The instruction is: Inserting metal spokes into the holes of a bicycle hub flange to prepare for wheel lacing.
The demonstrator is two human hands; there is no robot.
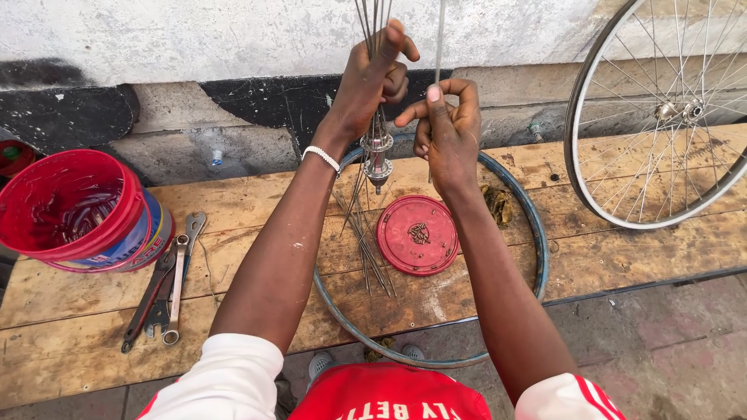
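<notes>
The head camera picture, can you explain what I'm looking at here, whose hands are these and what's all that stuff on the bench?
A camera worn on a person's head looks down at their own two bare hands. The left hand grips a bundle of thin spokes hanging through a metal hub. The right hand pinches a single spoke. Below, on the wooden bench, lie a bare blue rim, loose spokes, a red lid, wrenches and a red bucket. A built wheel leans at the right.
</notes>
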